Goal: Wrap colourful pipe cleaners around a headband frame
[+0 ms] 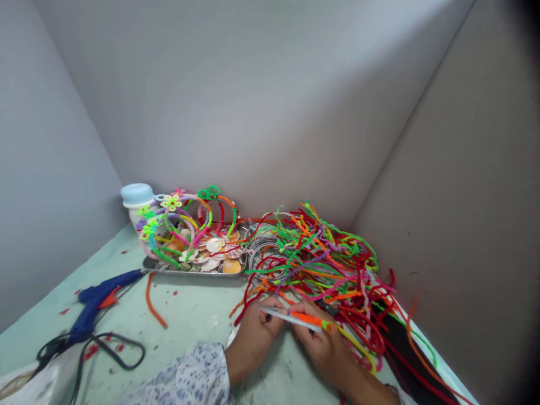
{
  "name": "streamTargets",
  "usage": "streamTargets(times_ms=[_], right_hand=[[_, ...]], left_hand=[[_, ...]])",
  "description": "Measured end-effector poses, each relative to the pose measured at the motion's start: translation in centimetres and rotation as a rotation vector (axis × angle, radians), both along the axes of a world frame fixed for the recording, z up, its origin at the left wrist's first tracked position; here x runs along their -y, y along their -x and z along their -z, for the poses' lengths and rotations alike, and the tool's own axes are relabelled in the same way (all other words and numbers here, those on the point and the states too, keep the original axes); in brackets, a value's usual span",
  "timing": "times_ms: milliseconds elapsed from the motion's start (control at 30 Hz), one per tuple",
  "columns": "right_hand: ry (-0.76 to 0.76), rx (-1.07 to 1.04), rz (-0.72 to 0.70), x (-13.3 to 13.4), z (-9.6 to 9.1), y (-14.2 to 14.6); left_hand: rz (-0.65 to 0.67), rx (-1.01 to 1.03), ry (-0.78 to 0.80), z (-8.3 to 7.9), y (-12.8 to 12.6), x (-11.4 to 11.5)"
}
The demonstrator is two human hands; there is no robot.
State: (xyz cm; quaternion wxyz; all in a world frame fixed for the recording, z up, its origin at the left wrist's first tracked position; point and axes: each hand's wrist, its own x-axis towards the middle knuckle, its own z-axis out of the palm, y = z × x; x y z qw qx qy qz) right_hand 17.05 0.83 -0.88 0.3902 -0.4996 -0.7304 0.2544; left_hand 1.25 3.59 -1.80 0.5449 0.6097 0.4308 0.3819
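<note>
Orange pipe cleaner [310, 320], pale at one end and green near the other, is held almost level between both hands, just above the desk [189, 315]. Left hand [255, 337] reaches out of a floral sleeve [194, 377], fingers curled, its grip narrow on the pale end. Right hand [323, 349] angles in from the other side, its grip narrow on the orange stretch, and the two hands nearly meet. Just past the right hand spreads one large tangled pile of pipe cleaners [320, 264] in red, green, orange, yellow and purple, too many to count. Left of the hands lie one loose red-orange pipe cleaner [154, 306] and one blue glue gun [90, 306] with its black cord [113, 351]. Farther back sit one metal tray [194, 270] heaped with shells [215, 245], several pipe cleaner loops [189, 219] rising from it, one wire coil [264, 250] beside it, and one white jar [137, 205] with a blue lid, near the gray walls [253, 112].
</note>
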Motion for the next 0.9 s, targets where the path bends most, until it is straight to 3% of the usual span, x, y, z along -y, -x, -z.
streamTargets(times_ms=[500, 733, 900], right_hand=[[0.031, -0.025, 0.039, 0.18, -0.54, 0.18], [0.099, -0.067, -0.036, 0.31, -0.71, -0.16], [0.026, -0.008, 0.001, 0.3, 0.08, -0.27]], left_hand=[[0.006, -0.008, -0.026, 0.2, 0.02, 0.1], [0.02, 0.01, 0.009, -0.04, -0.05, 0.2], [-0.015, -0.027, -0.01, 0.16, -0.04, 0.3]])
